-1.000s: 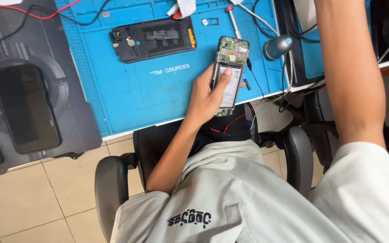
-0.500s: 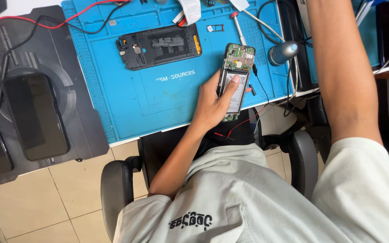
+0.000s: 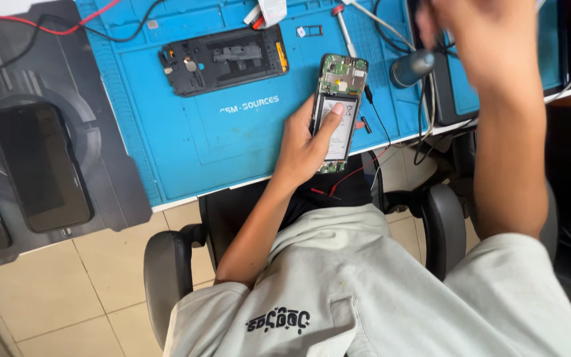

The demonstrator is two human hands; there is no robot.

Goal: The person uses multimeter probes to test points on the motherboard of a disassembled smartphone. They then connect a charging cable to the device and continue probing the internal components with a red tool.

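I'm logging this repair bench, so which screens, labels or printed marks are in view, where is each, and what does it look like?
Dark phone: on the black pad at left, screen off, black rectangle.
Opened phone: in the left hand, white battery label, green board.
Blue mat: small white print mid-mat.
White tag: top edge.

Under the fingers (image 3: 330, 119) is an open phone (image 3: 338, 109) with a green board, shiny metal bits and a smooth pale battery. It lies on a matt blue rubbery mat (image 3: 186, 145). Farther from the fingers lie a dull black plastic frame (image 3: 223, 59) and a glossy dark glass phone (image 3: 39, 165).
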